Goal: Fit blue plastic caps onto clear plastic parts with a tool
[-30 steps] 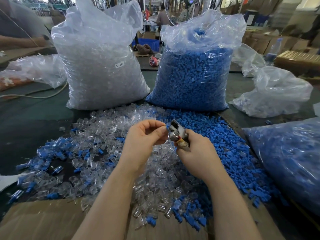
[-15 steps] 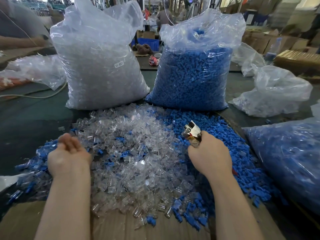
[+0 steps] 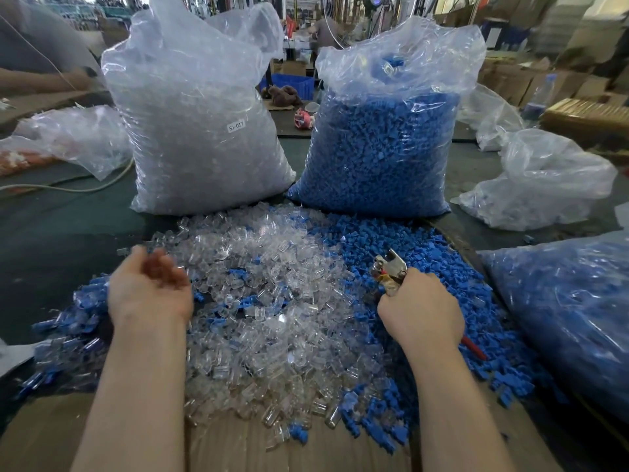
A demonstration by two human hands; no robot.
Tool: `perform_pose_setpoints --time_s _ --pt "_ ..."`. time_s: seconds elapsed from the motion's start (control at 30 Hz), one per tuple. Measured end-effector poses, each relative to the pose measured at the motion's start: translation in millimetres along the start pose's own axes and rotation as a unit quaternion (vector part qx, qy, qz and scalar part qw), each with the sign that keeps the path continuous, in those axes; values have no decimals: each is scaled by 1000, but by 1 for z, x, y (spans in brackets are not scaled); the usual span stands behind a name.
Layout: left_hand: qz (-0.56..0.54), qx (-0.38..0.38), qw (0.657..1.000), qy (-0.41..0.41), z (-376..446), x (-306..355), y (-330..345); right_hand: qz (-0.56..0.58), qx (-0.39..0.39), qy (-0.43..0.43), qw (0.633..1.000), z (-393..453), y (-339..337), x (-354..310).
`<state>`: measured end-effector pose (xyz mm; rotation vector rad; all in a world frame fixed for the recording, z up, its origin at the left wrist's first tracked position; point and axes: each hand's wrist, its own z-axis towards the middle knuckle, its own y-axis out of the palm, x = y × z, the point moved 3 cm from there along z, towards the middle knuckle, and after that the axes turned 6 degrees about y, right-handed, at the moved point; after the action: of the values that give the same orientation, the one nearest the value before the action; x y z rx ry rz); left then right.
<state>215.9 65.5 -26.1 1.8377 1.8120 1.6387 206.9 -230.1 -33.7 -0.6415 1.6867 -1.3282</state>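
Observation:
A heap of clear plastic parts (image 3: 265,301) covers the middle of the table, with a heap of loose blue caps (image 3: 418,253) to its right. My right hand (image 3: 418,311) grips a metal plier-like tool (image 3: 389,267) with red handles, its jaws raised over the edge of the blue caps. My left hand (image 3: 149,287) hovers palm-up and blurred over the left edge of the clear heap, fingers loosely curled and nothing seen in it. Assembled clear-and-blue pieces (image 3: 68,325) lie in a pile at the far left.
Behind the heaps stand a tall bag of clear parts (image 3: 197,131) and a tall bag of blue caps (image 3: 384,141). A bag of blue-and-clear pieces (image 3: 565,315) lies at the right. Cardboard (image 3: 51,434) lines the near edge. Another person's arm (image 3: 37,80) rests at far left.
My left hand left the tool, swung out left over the assembled pile, and now turns palm-up nearer the clear heap. My right hand with the tool dropped right toward the blue caps.

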Motion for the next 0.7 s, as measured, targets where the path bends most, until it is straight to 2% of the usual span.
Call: perform_pose_setpoints --time_s 0.03,0.07,0.1,0.17,0.23,0.3,0.33,0.37,0.57,0.7 --pt "93 -51 994 8 -2 -2 3 -9 -8 2 1000 0 1 0" --pt "209 -105 972 29 -3 -7 7 -16 -14 3 1000 0 1 0" --pt "318 -161 933 56 -7 -12 12 -20 -19 5 1000 0 2 1" --pt "486 -251 830 111 -18 -24 22 -24 -28 5 999 0 4 1" --pt "616 -297 714 153 -26 -37 23 -29 -30 4 999 1 6 0" --pt "713 -298 611 175 -29 -48 21 -25 -29 6 999 1 7 0" --pt "749 -293 568 176 -29 -52 20 -22 -28 6 999 1 7 0" --pt "768 -291 543 176 -29 -55 19 -21 -27 7 999 2 7 0" --pt "786 -315 493 200 -35 -61 24 -9 -22 0 1000 2 8 0" --pt "764 -315 523 208 -34 -60 23 -6 -8 -1 1000 2 5 -1"
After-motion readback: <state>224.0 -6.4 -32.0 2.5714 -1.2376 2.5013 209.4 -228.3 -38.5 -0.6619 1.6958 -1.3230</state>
